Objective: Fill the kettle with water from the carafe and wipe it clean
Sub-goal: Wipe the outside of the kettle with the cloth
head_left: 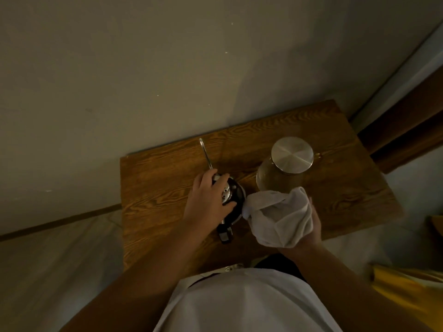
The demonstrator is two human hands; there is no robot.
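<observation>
A dark kettle [236, 196] with a thin metal spout pointing away and a black handle toward me stands on the wooden table [155, 188]. My left hand [208, 200] lies over its lid, fingers gripping the top. My right hand [309, 231] holds a bunched white cloth [280, 216], whose left end touches the kettle's right side. Just behind the cloth stands the glass carafe [275, 178] with a round metal lid; the cloth hides its lower part.
The table stands against a pale wall, its right edge near a dark brown door frame [402, 130]. Something yellow [407, 291] lies at the lower right. Bare wood shows at the left and the far right of the tabletop.
</observation>
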